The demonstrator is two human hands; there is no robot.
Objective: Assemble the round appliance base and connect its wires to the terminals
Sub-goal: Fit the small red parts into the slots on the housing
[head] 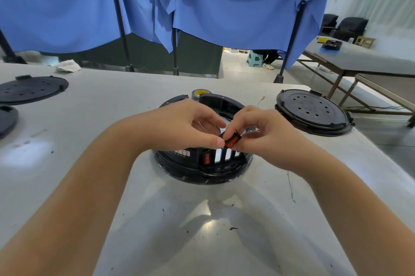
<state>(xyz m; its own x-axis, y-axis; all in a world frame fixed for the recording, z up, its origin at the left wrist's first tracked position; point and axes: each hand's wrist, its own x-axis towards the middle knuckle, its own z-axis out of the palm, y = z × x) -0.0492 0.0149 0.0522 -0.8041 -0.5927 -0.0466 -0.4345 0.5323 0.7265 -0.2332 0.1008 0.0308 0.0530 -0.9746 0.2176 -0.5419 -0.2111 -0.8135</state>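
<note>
Grey worktable (67,163), blue curtains behind. I see the round base (202,163) open at centre; left hand (186,125) and right hand (265,132) both pinch a red rocker switch (231,140) just above its rim, probably for wiring access.

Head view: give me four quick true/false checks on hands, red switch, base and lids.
1. Both hands, left hand and right hand, pinch a small red rocker switch. True.
2. The round appliance base lies on the floor. False: it sits on the white table.
3. A second red switch is already seated in the base's side wall. True.
4. The perforated black lid covers the base. False: it lies on the table, right of the base.
</note>
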